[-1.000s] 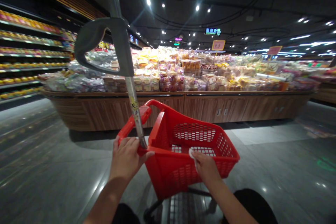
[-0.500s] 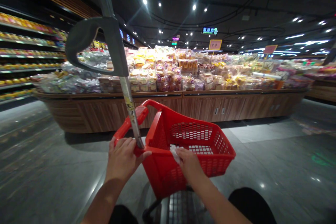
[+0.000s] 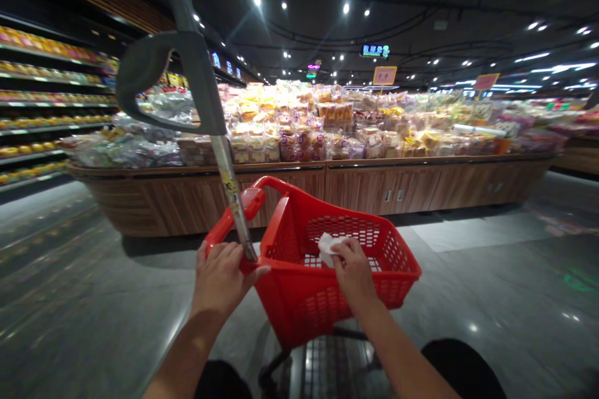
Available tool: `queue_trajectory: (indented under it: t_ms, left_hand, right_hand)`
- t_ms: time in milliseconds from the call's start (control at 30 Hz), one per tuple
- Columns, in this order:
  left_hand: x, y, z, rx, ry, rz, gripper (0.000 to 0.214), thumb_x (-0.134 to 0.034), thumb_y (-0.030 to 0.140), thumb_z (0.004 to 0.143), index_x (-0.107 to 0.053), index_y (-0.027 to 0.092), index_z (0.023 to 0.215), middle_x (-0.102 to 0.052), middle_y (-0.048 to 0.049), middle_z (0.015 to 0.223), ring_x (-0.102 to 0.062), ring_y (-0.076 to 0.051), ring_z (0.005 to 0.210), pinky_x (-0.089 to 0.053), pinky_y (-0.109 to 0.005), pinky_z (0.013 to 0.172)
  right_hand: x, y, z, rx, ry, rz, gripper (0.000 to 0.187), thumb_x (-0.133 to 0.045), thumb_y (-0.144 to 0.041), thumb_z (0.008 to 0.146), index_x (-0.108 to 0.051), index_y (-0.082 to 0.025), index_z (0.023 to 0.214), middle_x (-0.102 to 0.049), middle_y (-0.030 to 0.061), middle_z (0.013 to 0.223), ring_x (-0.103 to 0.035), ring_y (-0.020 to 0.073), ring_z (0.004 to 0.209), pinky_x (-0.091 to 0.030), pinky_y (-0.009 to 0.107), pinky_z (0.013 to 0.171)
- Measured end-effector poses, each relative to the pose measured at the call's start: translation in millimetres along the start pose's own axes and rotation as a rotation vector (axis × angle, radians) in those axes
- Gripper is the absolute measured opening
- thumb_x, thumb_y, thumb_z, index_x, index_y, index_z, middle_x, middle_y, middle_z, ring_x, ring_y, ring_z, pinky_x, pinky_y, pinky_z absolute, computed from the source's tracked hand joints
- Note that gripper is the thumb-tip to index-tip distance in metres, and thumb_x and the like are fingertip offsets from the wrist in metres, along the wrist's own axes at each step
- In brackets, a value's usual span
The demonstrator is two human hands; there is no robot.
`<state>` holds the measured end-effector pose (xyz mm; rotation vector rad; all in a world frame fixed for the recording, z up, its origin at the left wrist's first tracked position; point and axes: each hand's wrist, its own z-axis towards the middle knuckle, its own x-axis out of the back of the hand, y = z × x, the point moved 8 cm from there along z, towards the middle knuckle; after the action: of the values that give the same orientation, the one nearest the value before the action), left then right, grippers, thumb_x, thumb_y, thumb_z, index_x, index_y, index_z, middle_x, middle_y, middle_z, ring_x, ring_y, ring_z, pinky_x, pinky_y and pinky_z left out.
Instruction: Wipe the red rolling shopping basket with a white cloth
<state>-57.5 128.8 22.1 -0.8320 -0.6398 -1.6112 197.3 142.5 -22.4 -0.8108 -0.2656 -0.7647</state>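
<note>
In front of me stands a red shopping cart (image 3: 299,299), its handle end to the left and its basket to the right. My left hand (image 3: 219,274) is closed around the near corner of the cart's handle, right beside the foot of a metal pole (image 3: 239,215). A crumpled white tissue (image 3: 329,249) is pinched in the fingers of my right hand (image 3: 354,268), over the near rim of the basket. Slotted red walls and floor show inside the basket. Higher on the pole sits a grey plastic loop handle (image 3: 199,84).
Behind the cart runs a long wooden display counter (image 3: 374,187) piled with packaged bread and snacks (image 3: 299,124). Shelves of goods (image 3: 51,96) line the left side. A price sign (image 3: 384,75) rises above the pile. Grey floor tiles (image 3: 468,280) extend to the right.
My right hand with the tissue has lifted off the cart's near rim and moved up and right over the basket. My left hand keeps its hold on the cart handle.
</note>
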Motion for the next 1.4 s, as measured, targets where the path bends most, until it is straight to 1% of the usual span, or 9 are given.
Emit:
queue_trajectory:
  t_ms: [100, 233, 467, 600, 800, 967, 1067, 1300, 1400]
  left_hand:
    - [1.2, 0, 0, -0.002, 0.001, -0.005, 0.026, -0.053, 0.047, 0.077, -0.061, 0.022, 0.078, -0.064, -0.0041, 0.084, -0.054, -0.027, 0.091, -0.02, -0.053, 0.101]
    - [2.0, 1, -1, 0.004, 0.007, -0.005, 0.025, -0.052, 0.046, 0.077, -0.061, 0.023, 0.078, -0.064, -0.004, 0.084, -0.054, -0.027, 0.091, -0.02, -0.053, 0.101]
    - [1.9, 1, -2, 0.009, 0.017, -0.002, 0.022, -0.052, 0.043, 0.077, -0.061, 0.023, 0.077, -0.064, -0.0035, 0.083, -0.055, -0.027, 0.091, -0.019, -0.054, 0.101]
    - [0.5, 0, -2, 0.004, 0.014, 0.003, 0.023, -0.053, 0.044, 0.076, -0.061, 0.023, 0.077, -0.064, -0.0036, 0.083, -0.054, -0.027, 0.091, -0.02, -0.053, 0.1]
    - [1.5, 1, -3, 0.004, 0.017, -0.007, 0.022, -0.053, 0.044, 0.076, -0.06, 0.023, 0.078, -0.063, -0.0032, 0.083, -0.054, -0.027, 0.092, -0.02, -0.054, 0.1]
    - [2.3, 1, -3, -0.001, 0.021, 0.002, 0.022, -0.054, 0.043, 0.076, -0.06, 0.022, 0.079, -0.064, -0.0043, 0.084, -0.054, -0.027, 0.091, -0.021, -0.054, 0.101]
    - [1.6, 1, -2, 0.0, 0.027, 0.005, 0.022, -0.054, 0.042, 0.075, -0.061, 0.022, 0.079, -0.064, -0.0046, 0.085, -0.055, -0.028, 0.092, -0.021, -0.053, 0.101]
    - [2.0, 1, -2, 0.009, 0.04, -0.011, 0.022, -0.054, 0.044, 0.075, -0.061, 0.023, 0.077, -0.065, -0.0045, 0.083, -0.055, -0.027, 0.09, -0.022, -0.053, 0.1]
    - [3.0, 2, -2, 0.014, 0.038, -0.001, 0.023, -0.054, 0.045, 0.075, -0.06, 0.023, 0.077, -0.065, -0.0043, 0.082, -0.055, -0.027, 0.091, -0.021, -0.053, 0.1]
  right_hand:
    - [11, 6, 6, -0.004, 0.035, -0.073, 0.014, -0.053, -0.007, 0.077, -0.06, -0.019, 0.08, -0.059, 0.0048, 0.085, -0.056, 0.0204, 0.083, -0.045, 0.032, 0.078]
    - [-11, 10, -13, -0.054, -0.14, -0.072, 0.009, -0.058, -0.011, 0.076, -0.057, -0.02, 0.074, -0.058, 0.0037, 0.084, -0.056, 0.0189, 0.076, -0.045, 0.03, 0.071]
    - [-41, -2, -28, -0.056, -0.344, 0.206, 0.007, -0.061, -0.012, 0.074, -0.064, -0.019, 0.073, -0.054, 0.0071, 0.124, -0.062, 0.0172, 0.09, -0.047, 0.028, 0.08]
    - [-44, -3, -19, 0.066, -0.49, 0.209, 0.016, -0.058, -0.01, 0.075, -0.069, -0.021, 0.076, -0.068, 0.0024, 0.101, -0.063, 0.0171, 0.09, -0.045, 0.027, 0.081]
    - [-35, 0, 0, -0.058, -0.321, 0.159, 0.013, -0.058, -0.021, 0.081, -0.071, -0.02, 0.083, -0.071, 0.0024, 0.082, -0.063, 0.0167, 0.078, -0.045, 0.025, 0.073]
    - [-54, -40, -1, -0.06, -0.279, 0.135, 0.018, -0.06, -0.021, 0.08, -0.07, -0.022, 0.096, -0.069, 0.0033, 0.086, -0.061, 0.017, 0.082, -0.044, 0.025, 0.075]
    - [-67, -61, -3, 0.021, -0.317, 0.147, 0.015, -0.056, -0.021, 0.085, -0.07, -0.021, 0.088, -0.067, 0.0028, 0.085, -0.061, 0.0142, 0.079, -0.043, 0.022, 0.073]
    - [-53, -24, -5, -0.089, -0.318, -0.281, 0.021, -0.05, -0.023, 0.088, -0.066, -0.018, 0.076, -0.062, 0.0061, 0.079, -0.059, 0.0166, 0.069, -0.041, 0.026, 0.063]
    - [-62, -43, -3, -0.017, -0.328, -0.218, 0.019, -0.049, -0.023, 0.089, -0.065, -0.02, 0.079, -0.062, 0.005, 0.083, -0.06, 0.0156, 0.073, -0.041, 0.024, 0.064]
